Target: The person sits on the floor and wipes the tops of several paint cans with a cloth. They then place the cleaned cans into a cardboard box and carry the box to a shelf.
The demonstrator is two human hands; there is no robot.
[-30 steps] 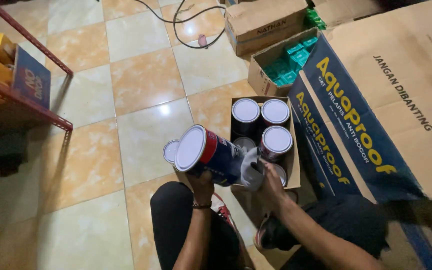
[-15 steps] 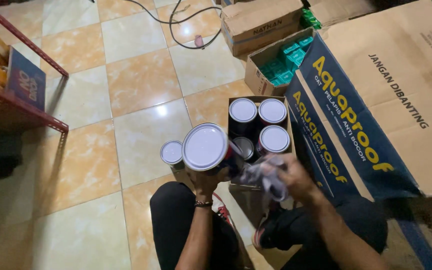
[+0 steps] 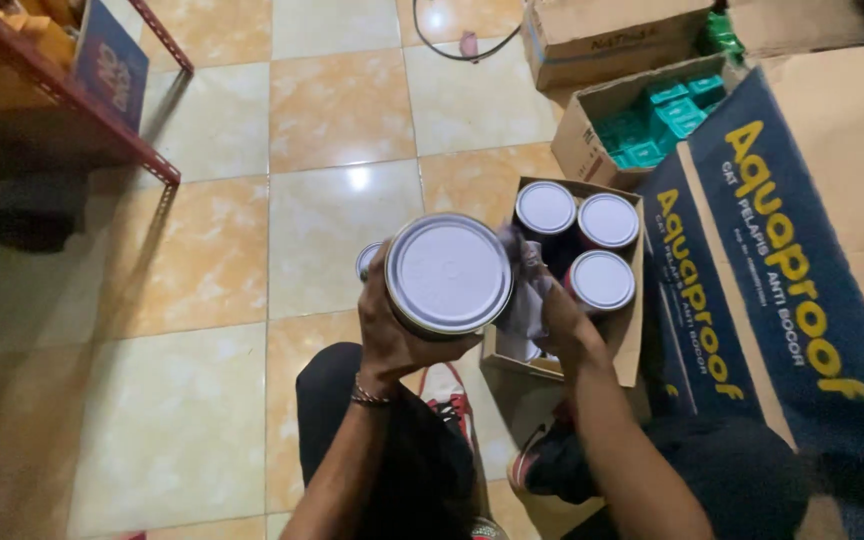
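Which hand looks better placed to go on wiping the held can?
Probably the right hand: it holds the grey cloth against the side of the paint can. The left hand is taken up, its grip supporting the can from below with the lid facing the camera.

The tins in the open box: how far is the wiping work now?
One tin is in hand: the left hand holds it up, lid toward the camera, and the right hand presses a grey cloth to its side. Another tin stands on the floor behind it, possibly done. Three tins sit in the cardboard box; whether wiped, I cannot tell.
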